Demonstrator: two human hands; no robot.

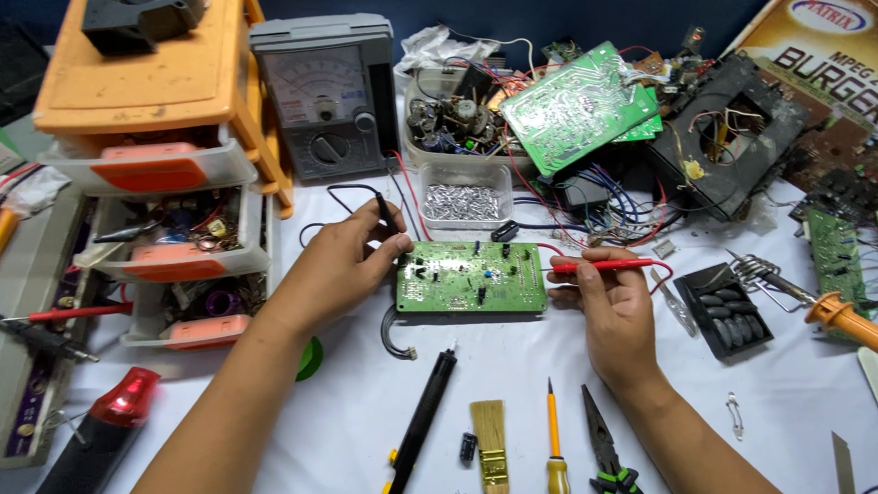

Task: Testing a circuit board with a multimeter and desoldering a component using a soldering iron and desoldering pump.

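Note:
A green circuit board (471, 278) lies flat on the white table between my hands. My left hand (344, 257) grips a black meter probe (385, 212), its tip at the board's left edge. My right hand (612, 303) holds a red meter probe (600, 266) lying sideways, its tip pointing at the board's right edge. Red and black leads run back to a grey analog meter (326, 93) standing behind the board.
Orange-and-clear parts drawers (159, 161) stand at left. A clear box of metal parts (464, 198), loose boards and wires (577, 109) sit behind. A soldering iron (848, 321) lies at right. A brush (489, 440), screwdriver (554, 441), pliers (606, 449) and black pen tool (423, 423) lie in front.

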